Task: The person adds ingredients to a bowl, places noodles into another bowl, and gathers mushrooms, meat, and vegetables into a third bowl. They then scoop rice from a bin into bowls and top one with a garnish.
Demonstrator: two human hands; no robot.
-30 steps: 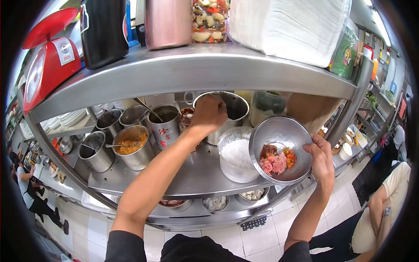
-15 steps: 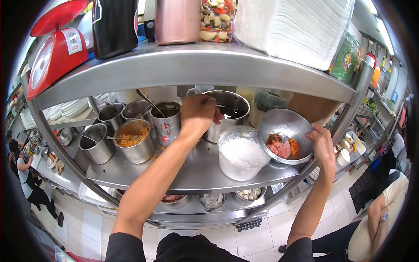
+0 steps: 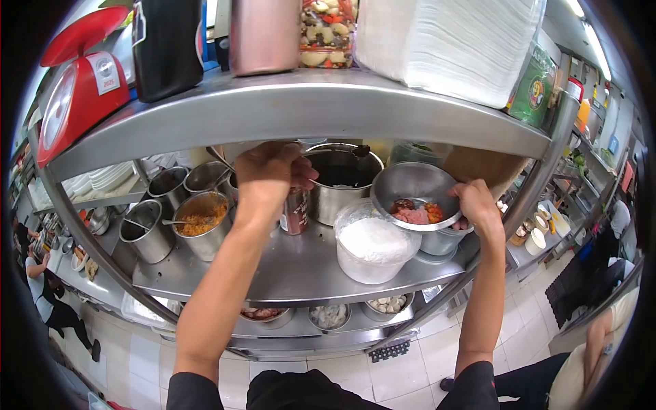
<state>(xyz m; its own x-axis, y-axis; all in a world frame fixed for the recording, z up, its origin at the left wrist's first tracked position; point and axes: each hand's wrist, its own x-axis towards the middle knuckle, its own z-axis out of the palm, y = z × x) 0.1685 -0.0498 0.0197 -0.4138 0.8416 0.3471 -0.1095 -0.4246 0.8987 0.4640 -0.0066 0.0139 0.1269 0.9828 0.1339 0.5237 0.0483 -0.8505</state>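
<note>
Fingers of the right hand [image 3: 478,205] clamped on the right rim of a round, silver steel mixing bowl [image 3: 410,179]. Bowl sits up off the shelf, tilted toward the camera, its near left edge over the back right of a round, translucent plastic tub [image 3: 369,272] of white powder; can't tell if they touch. Inside bowl: pink minced meat [image 3: 414,217], dark red-brown paste [image 3: 403,204], orange-red diced bits [image 3: 434,212]. Left hand [image 3: 263,172] raised, fingers curled, just left of a tall, round steel pot [image 3: 328,205] with dark contents; can't tell whether it holds anything. Reddish-brown cylindrical jar [image 3: 296,217] stands just below those fingers in view. Steel pot of orange crumbly food [image 3: 205,222] further left. Pots, jar and tub all on the brushed-steel shelf [image 3: 307,273].
</note>
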